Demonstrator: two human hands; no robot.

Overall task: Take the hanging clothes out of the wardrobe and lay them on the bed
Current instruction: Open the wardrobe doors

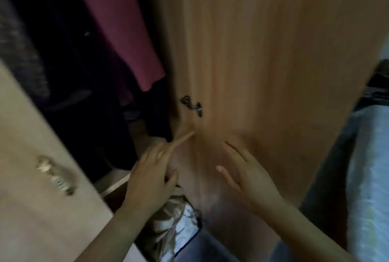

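Observation:
The wardrobe stands open in front of me. A maroon garment (117, 30) hangs inside at the upper left, with dark clothes (63, 61) beside and below it. My left hand (149, 179) reaches toward the lower opening with fingers stretched out, holding nothing. My right hand (250, 177) is spread flat in front of the brown wardrobe door (263, 51), fingers straight and empty. The frame is blurred by motion.
A pale door (42, 177) with a metal handle (55, 175) swings open at the left. A metal hinge (192, 106) sits on the brown door. Crumpled light fabric (172, 226) lies low in the wardrobe. A light bed cover (368, 167) shows at the right.

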